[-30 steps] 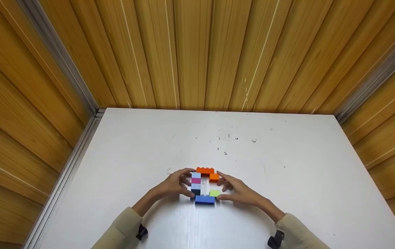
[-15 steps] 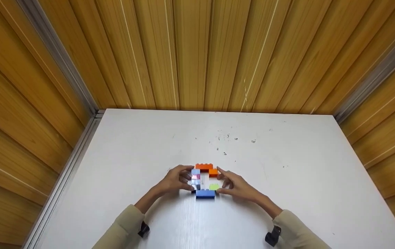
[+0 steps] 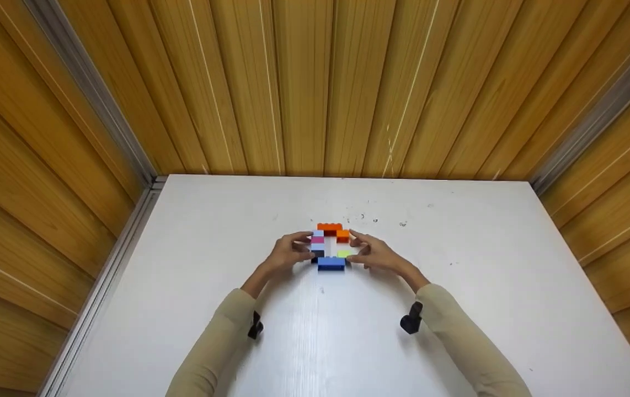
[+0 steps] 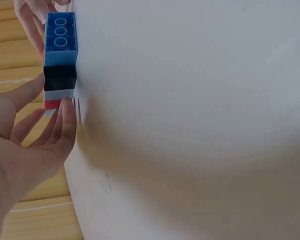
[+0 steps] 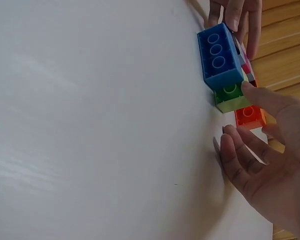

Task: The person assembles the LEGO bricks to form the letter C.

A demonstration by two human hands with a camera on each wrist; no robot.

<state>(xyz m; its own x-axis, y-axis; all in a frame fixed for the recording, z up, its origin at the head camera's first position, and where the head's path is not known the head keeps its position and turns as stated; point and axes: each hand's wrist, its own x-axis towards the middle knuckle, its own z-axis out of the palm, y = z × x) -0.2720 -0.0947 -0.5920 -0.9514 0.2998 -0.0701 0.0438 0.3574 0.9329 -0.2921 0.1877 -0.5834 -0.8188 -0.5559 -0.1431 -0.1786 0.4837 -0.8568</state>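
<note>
A ring of joined toy building bricks lies on the white table between both hands. A blue brick (image 3: 331,263) forms its near side, its hollow underside facing the wrist cameras. Up the left run a black brick (image 4: 59,77), light blue bricks and a magenta brick (image 3: 318,240). A long orange brick (image 3: 329,227) closes the far side; a small orange brick (image 3: 343,236) and a lime green brick (image 5: 233,104) stand apart on the right. My left hand (image 3: 287,252) grips the left column, thumb by the black brick. My right hand (image 3: 378,253) holds the right side, thumb at the lime brick.
The white table (image 3: 210,220) carries small dark marks (image 3: 367,218) beyond the bricks. Wood-patterned panels (image 3: 304,88) wall it at the back and both sides. A metal rail (image 3: 111,275) runs along the left edge. Black wrist devices (image 3: 411,318) sit on both sleeves.
Both hands and the brick ring have moved away from me, toward the far edge of the table. The ring keeps its shape, and the hands keep their places on its two sides.
</note>
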